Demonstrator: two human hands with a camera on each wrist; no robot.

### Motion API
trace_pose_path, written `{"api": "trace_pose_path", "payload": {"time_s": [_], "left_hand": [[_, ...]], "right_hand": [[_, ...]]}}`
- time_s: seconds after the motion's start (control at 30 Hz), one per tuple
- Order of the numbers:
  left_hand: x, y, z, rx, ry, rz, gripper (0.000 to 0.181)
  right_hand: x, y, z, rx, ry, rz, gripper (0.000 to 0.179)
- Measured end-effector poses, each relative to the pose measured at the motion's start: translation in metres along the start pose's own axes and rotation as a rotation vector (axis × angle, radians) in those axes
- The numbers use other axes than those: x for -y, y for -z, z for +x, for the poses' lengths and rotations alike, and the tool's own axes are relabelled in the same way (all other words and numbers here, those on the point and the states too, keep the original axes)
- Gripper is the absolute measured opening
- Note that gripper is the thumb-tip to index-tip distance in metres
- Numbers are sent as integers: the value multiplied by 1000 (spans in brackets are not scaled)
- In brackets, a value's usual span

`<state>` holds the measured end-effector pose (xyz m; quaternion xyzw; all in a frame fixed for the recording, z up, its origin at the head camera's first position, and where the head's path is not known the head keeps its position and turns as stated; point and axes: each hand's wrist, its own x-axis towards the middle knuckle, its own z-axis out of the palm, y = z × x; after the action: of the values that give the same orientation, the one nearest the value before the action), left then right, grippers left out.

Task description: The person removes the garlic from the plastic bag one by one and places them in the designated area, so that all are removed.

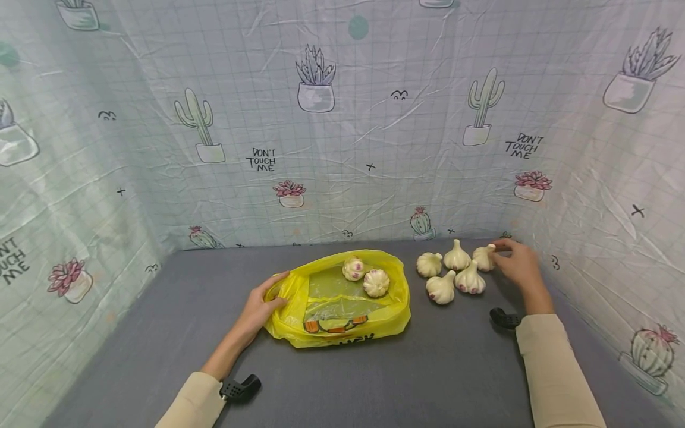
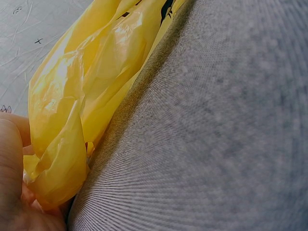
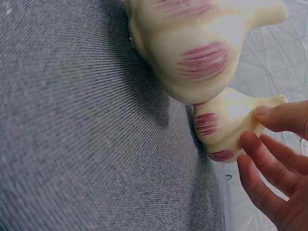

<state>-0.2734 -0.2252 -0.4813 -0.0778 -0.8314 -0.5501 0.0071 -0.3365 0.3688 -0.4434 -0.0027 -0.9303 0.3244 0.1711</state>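
A yellow plastic bag [image 1: 342,339] lies on its base with its mouth spread, two garlic bulbs [image 1: 376,283] inside it. My left hand [image 1: 260,304] grips the bag's left edge, with the thumb over the rim. Up close in the left wrist view, crumpled yellow plastic [image 2: 60,159] sits between the fingers. On the right, my right hand [image 1: 516,264] holds the rearmost right garlic bulb [image 1: 484,258] by its side and neck with thumb and fingertips. That bulb [image 3: 224,122] stands on the table behind a larger-looking garlic bulb [image 3: 192,53] in the right wrist view.
Several garlic bulbs [image 1: 456,255] stand in a cluster right of the bag on the grey table [image 1: 428,368]. A patterned sheet [image 1: 353,148] hangs behind and along both sides. Each wrist wears a black camera band [image 1: 505,319].
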Motion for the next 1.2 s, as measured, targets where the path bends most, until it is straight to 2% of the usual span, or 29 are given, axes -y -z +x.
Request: {"api": "trace_pose_path", "payload": {"time_s": [0.73,1.2], "left_hand": [[0,1,-1,-2,-26,-12,62],[-2,0,-2,-9,-12,10,63]], "right_hand": [[-2,4,0,21,-21,-9,41],[0,6,-2,15,-40,8,42]]}}
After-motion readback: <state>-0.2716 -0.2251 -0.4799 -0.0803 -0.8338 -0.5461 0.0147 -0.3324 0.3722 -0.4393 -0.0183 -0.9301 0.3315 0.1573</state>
